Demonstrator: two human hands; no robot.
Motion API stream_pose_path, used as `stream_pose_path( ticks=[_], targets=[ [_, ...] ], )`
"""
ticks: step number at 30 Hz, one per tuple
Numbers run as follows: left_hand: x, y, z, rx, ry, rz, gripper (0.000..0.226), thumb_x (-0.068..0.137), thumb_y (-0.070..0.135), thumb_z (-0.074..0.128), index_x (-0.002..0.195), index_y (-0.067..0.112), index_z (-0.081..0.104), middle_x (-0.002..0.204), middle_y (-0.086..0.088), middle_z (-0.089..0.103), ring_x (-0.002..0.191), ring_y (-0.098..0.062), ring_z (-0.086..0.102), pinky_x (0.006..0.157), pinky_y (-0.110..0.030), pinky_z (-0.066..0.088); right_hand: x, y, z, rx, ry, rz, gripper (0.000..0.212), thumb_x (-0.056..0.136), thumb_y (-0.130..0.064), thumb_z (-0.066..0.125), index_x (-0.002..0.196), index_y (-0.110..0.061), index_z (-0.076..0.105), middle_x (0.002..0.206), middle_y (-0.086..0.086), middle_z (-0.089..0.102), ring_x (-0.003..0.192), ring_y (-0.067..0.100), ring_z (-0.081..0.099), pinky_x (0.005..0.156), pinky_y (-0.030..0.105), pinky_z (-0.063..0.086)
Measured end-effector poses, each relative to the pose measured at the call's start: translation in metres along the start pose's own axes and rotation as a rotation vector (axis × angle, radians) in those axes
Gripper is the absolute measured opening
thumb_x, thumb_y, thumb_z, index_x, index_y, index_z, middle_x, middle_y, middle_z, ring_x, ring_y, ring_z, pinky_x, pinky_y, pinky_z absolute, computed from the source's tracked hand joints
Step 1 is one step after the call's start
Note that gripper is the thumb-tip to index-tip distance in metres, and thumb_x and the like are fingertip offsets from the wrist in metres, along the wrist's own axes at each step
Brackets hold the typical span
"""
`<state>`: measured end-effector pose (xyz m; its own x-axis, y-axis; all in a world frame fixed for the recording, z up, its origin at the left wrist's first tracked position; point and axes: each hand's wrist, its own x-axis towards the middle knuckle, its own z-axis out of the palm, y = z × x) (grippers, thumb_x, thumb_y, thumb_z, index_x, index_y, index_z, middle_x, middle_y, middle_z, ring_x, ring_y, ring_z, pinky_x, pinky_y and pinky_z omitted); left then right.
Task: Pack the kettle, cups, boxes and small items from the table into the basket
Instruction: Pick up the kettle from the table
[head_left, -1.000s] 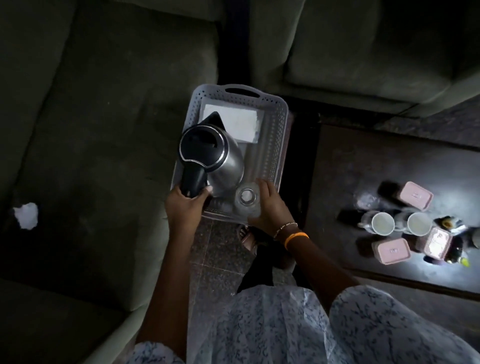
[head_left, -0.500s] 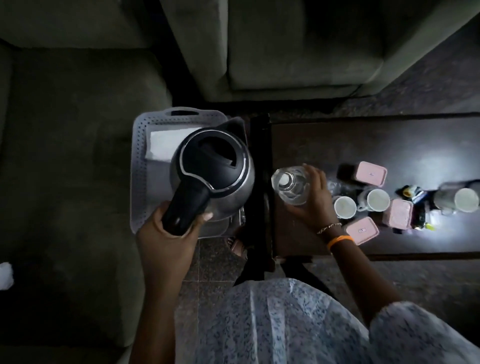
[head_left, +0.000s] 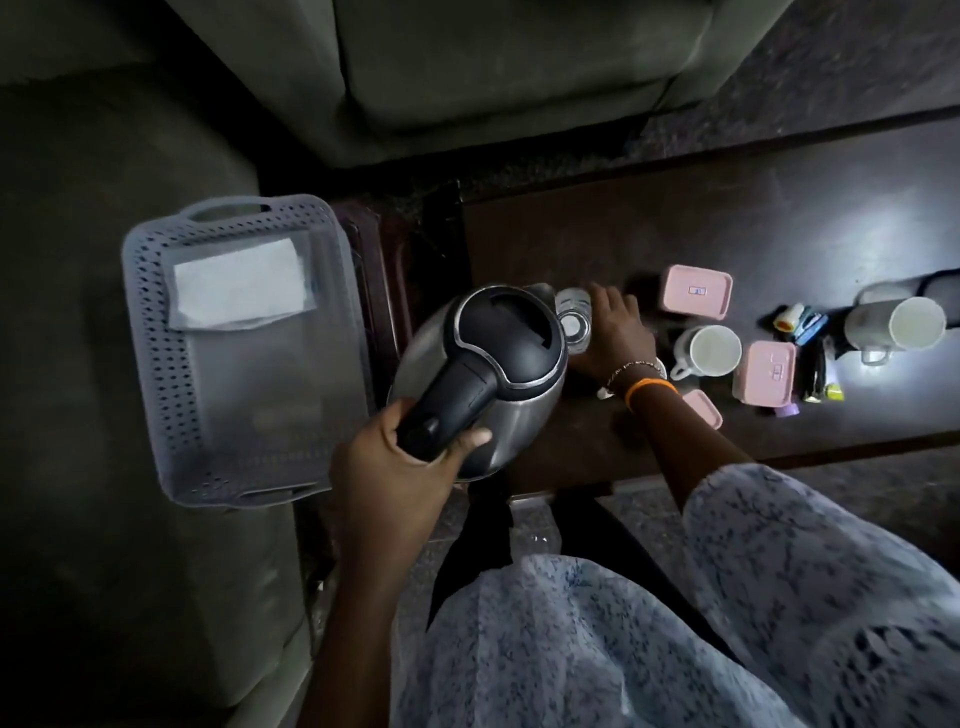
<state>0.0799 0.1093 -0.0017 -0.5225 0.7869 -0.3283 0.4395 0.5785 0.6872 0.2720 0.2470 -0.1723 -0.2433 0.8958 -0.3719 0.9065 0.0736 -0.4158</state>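
**Kettle in the air, basket waiting**

We start at nine o'clock, where the grey basket (head_left: 244, 353) sits on the sofa seat (head_left: 78, 312). Only a folded white paper (head_left: 239, 286) lies in it, up at its twelve o'clock end; the rest of its floor looks bare.

Moving right, our left hand (head_left: 395, 467) has its grip wrapped tight round the black handle of the steel kettle (head_left: 488, 379). The kettle hangs above the gap between sofa and desk, not yet over the basket.

At the kettle's two o'clock, our right hand (head_left: 615, 332) reaches onto the dark desk (head_left: 675, 218) and rests against a small clear jar (head_left: 574, 322). Its grip looks loosely curled on the jar, but whether it truly holds it we cannot tell.

Further right wait a pink box (head_left: 696, 291), a white cup (head_left: 709, 351), a second pink box (head_left: 766, 371), a third (head_left: 701, 408) part hidden by our wrist, a cluster of small items (head_left: 802, 322) and a metal mug (head_left: 893, 325) at three o'clock.

Our read: packing has barely begun, and the kettle is the piece in hand. Next it wants swinging to nine o'clock and lowering upright into the basket's open floor, clear of the paper.

The desk is glossy dark wood with a bright glare at its right end. The room is dim; a second sofa (head_left: 493, 62) stands at twelve o'clock, tiled floor below.
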Motion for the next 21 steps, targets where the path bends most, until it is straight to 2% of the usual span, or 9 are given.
stream_pose_path(
  ticks=[1,3,5,8,11,13,16,18,21],
  targets=[
    [-0.002,-0.002,0.005,0.024,-0.011,0.005,0.055,0.044,0.074,0.062,0.080,0.032,0.062,0.059,0.021,0.059,0.061,-0.005,0.063,0.054,-0.025,0.047,0.002,0.003,0.003,0.007,-0.014,0.006,0.083,0.064,-0.034,0.077,0.133,-0.012,0.034,0.128,0.012,0.048,0.114,0.037,0.043,0.077,0.045,0.049],
    [-0.005,-0.006,0.012,0.089,-0.029,0.016,0.053,0.045,0.076,0.059,0.076,0.032,0.060,0.056,0.018,0.058,0.058,-0.012,0.061,0.051,-0.023,0.042,0.005,0.009,0.007,0.037,-0.034,0.024,0.085,0.064,-0.033,0.078,0.133,-0.012,0.033,0.130,0.012,0.046,0.115,0.037,0.042,0.080,0.046,0.048],
    [-0.007,-0.009,0.017,0.125,-0.048,0.011,0.051,0.046,0.076,0.060,0.069,0.031,0.058,0.054,0.014,0.059,0.056,-0.012,0.060,0.051,-0.022,0.041,0.005,0.015,0.010,0.103,-0.038,0.032,0.088,0.062,-0.032,0.079,0.135,-0.013,0.033,0.132,0.012,0.046,0.116,0.036,0.042,0.086,0.046,0.047],
    [-0.009,-0.011,0.023,0.099,-0.097,-0.041,0.048,0.047,0.069,0.069,0.068,0.026,0.061,0.058,0.010,0.065,0.057,-0.010,0.062,0.053,-0.028,0.047,0.004,0.022,0.009,0.176,-0.063,-0.009,0.092,0.064,-0.022,0.080,0.139,-0.009,0.030,0.140,0.016,0.041,0.122,0.036,0.042,0.102,0.042,0.037],
    [-0.010,-0.008,0.029,0.074,-0.164,-0.057,0.036,0.053,0.050,0.078,0.066,0.022,0.060,0.059,0.007,0.065,0.060,-0.009,0.061,0.051,-0.020,0.045,0.002,0.026,0.003,0.251,-0.110,-0.045,0.092,0.064,-0.007,0.079,0.141,-0.004,0.027,0.143,0.021,0.036,0.130,0.035,0.039,0.110,0.037,0.030],
    [-0.009,-0.007,0.031,0.048,-0.211,-0.044,0.031,0.060,0.041,0.080,0.066,0.018,0.060,0.055,0.007,0.062,0.056,-0.007,0.058,0.048,-0.014,0.041,0.003,0.028,-0.002,0.269,-0.147,-0.066,0.091,0.066,-0.001,0.075,0.141,-0.004,0.024,0.144,0.022,0.034,0.131,0.035,0.039,0.111,0.035,0.031],
    [-0.009,-0.002,0.035,0.046,-0.266,0.011,0.026,0.067,0.037,0.075,0.060,0.023,0.054,0.053,0.018,0.057,0.050,0.002,0.052,0.046,-0.004,0.033,0.004,0.032,-0.007,0.273,-0.170,-0.076,0.089,0.068,0.001,0.072,0.142,-0.007,0.024,0.143,0.021,0.036,0.129,0.034,0.042,0.109,0.036,0.034],
    [-0.006,0.001,0.037,0.048,-0.291,0.017,0.023,0.068,0.040,0.068,0.064,0.019,0.057,0.051,0.014,0.056,0.050,0.000,0.052,0.045,-0.006,0.032,0.004,0.036,-0.009,0.284,-0.169,-0.079,0.087,0.069,0.001,0.072,0.142,-0.008,0.025,0.143,0.020,0.038,0.129,0.033,0.043,0.108,0.038,0.036],
    [0.001,0.004,0.043,0.066,-0.303,0.024,0.030,0.069,0.044,0.065,0.069,0.014,0.061,0.053,0.003,0.056,0.051,-0.009,0.053,0.046,-0.016,0.036,0.003,0.041,-0.009,0.326,-0.143,-0.074,0.084,0.069,0.001,0.072,0.140,-0.009,0.030,0.140,0.020,0.043,0.127,0.033,0.046,0.106,0.041,0.039]
  ],
)
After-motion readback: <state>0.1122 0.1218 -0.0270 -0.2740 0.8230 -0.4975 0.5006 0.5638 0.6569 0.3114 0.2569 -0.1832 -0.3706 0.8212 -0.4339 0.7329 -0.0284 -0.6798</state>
